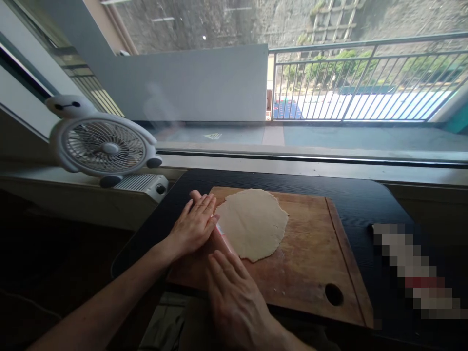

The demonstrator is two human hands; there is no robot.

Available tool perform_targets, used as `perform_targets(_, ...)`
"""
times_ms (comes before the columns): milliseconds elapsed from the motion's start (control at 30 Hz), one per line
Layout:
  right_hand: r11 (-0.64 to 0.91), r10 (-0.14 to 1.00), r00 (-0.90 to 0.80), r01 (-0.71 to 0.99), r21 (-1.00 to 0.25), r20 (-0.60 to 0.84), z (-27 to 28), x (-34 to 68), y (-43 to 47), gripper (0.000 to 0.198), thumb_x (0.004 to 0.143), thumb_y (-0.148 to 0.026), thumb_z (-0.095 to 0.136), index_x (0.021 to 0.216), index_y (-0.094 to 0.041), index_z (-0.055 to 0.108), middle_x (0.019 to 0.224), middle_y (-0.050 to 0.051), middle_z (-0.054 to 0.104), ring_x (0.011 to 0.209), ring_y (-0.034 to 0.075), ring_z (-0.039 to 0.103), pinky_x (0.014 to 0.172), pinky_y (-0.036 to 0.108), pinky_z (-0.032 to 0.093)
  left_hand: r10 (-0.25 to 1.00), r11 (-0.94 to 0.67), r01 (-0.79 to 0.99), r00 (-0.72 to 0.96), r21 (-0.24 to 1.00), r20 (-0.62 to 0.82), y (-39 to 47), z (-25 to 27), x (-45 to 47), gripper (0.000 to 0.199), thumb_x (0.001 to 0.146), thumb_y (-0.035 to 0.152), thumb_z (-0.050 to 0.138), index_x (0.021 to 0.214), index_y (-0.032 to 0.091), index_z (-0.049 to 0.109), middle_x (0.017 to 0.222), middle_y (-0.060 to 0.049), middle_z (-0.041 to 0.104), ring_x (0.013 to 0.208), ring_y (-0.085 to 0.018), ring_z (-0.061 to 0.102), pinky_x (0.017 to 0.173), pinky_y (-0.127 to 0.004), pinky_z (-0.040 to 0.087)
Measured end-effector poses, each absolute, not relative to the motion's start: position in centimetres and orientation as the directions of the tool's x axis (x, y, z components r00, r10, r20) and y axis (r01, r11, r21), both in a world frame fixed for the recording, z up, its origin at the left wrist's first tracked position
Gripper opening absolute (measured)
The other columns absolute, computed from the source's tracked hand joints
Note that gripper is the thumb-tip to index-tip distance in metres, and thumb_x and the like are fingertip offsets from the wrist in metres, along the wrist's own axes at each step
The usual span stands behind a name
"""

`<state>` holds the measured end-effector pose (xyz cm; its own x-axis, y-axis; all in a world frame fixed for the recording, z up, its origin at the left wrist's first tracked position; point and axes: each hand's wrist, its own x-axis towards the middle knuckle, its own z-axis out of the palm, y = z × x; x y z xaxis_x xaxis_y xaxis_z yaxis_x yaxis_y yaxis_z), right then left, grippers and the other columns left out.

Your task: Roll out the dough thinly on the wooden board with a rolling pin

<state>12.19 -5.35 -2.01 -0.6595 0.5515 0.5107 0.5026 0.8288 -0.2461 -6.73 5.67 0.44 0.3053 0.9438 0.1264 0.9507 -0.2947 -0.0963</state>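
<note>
We rest our left hand (193, 222) and right hand (234, 292) on a pinkish rolling pin (225, 243), fingers stretched out flat. It slants beside a round dough sheet (254, 224) near the far left corner of our wooden cutting board (310, 243), which lies on the black surface (351, 187).

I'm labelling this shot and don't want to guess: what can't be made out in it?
All in the head view:
- Near end of the rolling pin: hidden by the right hand.
- Palms of the right hand and left hand: turned down, hidden by the hands' own backs.
- Whether the dough reaches under the rolling pin: the pin covers that edge.
- Object at right on the table: blurred by pixelation.
</note>
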Motion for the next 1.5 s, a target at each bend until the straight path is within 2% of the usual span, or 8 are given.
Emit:
perform_targets(167, 0.785, 0.618, -0.692, 0.526, -0.327, 0.372, 0.5, 17.6, -0.5, 0.036, 0.093, -0.015, 0.038, 0.127, -0.016, 0.052, 0.148, 0.008, 0.035, 0.137, 0.018, 0.027, 0.112, 0.037, 0.026, 0.976, -0.202, 0.979, 0.204, -0.022, 0.079, 10.0, 0.7, -2.0, 0.060, 0.094, 0.045, 0.016, 0.137, 0.011, 0.042, 0.147, -0.011, 0.036, 0.139, -0.025, 0.023, 0.112, -0.051, 0.017)
perform_targets(300, 0.656, 0.755, -0.574, 0.670, -0.347, 0.318, 2.4, 17.9, 5.4, 0.033, 0.096, -0.020, 0.037, 0.127, -0.020, 0.050, 0.128, 0.008, 0.057, 0.118, 0.016, 0.051, 0.108, 0.038, 0.029, 0.996, -0.077, 0.995, 0.073, 0.065, 0.055, 14.3, 1.8, 2.2, 0.056, 0.094, 0.046, 0.018, 0.133, 0.017, 0.047, 0.144, -0.009, 0.042, 0.136, -0.025, 0.031, 0.108, -0.054, 0.024)
perform_targets(400, 0.566, 0.819, -0.481, 0.767, -0.303, 0.314, 2.3, 16.6, 7.2, 0.033, 0.094, -0.029, 0.043, 0.122, -0.014, 0.053, 0.129, 0.013, 0.055, 0.122, 0.021, 0.047, 0.105, 0.038, 0.032, 0.995, -0.044, 0.996, 0.037, 0.081, 0.091, 13.6, 1.9, 2.0, 0.052, 0.095, 0.039, 0.019, 0.133, 0.017, 0.047, 0.143, -0.010, 0.043, 0.135, -0.025, 0.032, 0.107, -0.052, 0.025)
perform_targets(700, 0.586, 0.795, -0.503, 0.782, -0.214, 0.340, 0.2, 16.6, 2.1, 0.039, 0.095, -0.032, 0.037, 0.130, -0.016, 0.048, 0.136, 0.012, 0.048, 0.136, 0.027, 0.027, 0.112, 0.050, 0.015, 0.918, -0.330, 0.944, 0.325, -0.016, 0.228, 1.4, -0.3, -6.1, 0.052, 0.094, 0.037, 0.026, 0.139, 0.015, 0.040, 0.145, -0.009, 0.039, 0.137, -0.023, 0.030, 0.111, -0.047, 0.023)
perform_targets(933, 0.304, 0.945, -0.257, 0.918, -0.254, 0.203, 2.8, 13.4, 15.0, 0.044, 0.096, -0.038, 0.032, 0.128, -0.012, 0.047, 0.133, 0.016, 0.047, 0.131, 0.029, 0.032, 0.106, 0.049, 0.023, 0.999, -0.004, 0.998, 0.001, 0.064, 0.045, 11.6, 1.3, -5.2, 0.055, 0.095, 0.044, 0.017, 0.132, 0.015, 0.047, 0.144, -0.011, 0.041, 0.137, -0.025, 0.030, 0.107, -0.054, 0.025)
perform_targets(1067, 0.386, 0.915, -0.336, 0.888, -0.248, 0.222, 2.3, 14.2, 12.4, 0.048, 0.097, -0.040, 0.031, 0.133, -0.012, 0.042, 0.138, 0.014, 0.044, 0.132, 0.026, 0.031, 0.106, 0.042, 0.027, 0.990, -0.111, 0.993, 0.107, 0.045, 0.091, 8.8, 0.8, -5.4, 0.054, 0.095, 0.043, 0.020, 0.134, 0.014, 0.044, 0.144, -0.011, 0.040, 0.137, -0.025, 0.030, 0.108, -0.053, 0.024)
perform_targets(1267, 0.609, 0.781, -0.542, 0.771, -0.186, 0.311, 1.0, 17.0, 3.7, 0.045, 0.096, -0.039, 0.033, 0.133, -0.016, 0.045, 0.142, 0.010, 0.042, 0.137, 0.027, 0.022, 0.112, 0.046, 0.013, 0.873, -0.355, 0.932, 0.359, -0.077, 0.331, -1.3, -0.9, -5.3, 0.058, 0.092, 0.038, 0.035, 0.141, 0.008, 0.035, 0.149, -0.013, 0.030, 0.140, -0.027, 0.023, 0.113, -0.049, 0.018)
perform_targets(1500, 0.438, 0.894, -0.397, 0.872, -0.219, 0.210, 2.7, 11.6, 14.2, 0.048, 0.097, -0.044, 0.030, 0.134, -0.017, 0.042, 0.133, 0.011, 0.051, 0.135, 0.027, 0.027, 0.107, 0.045, 0.024, 0.956, -0.121, 0.993, 0.117, -0.004, 0.268, 5.8, 0.1, -5.7, 0.054, 0.094, 0.040, 0.025, 0.136, 0.012, 0.044, 0.143, -0.012, 0.041, 0.137, -0.027, 0.030, 0.109, -0.055, 0.022)
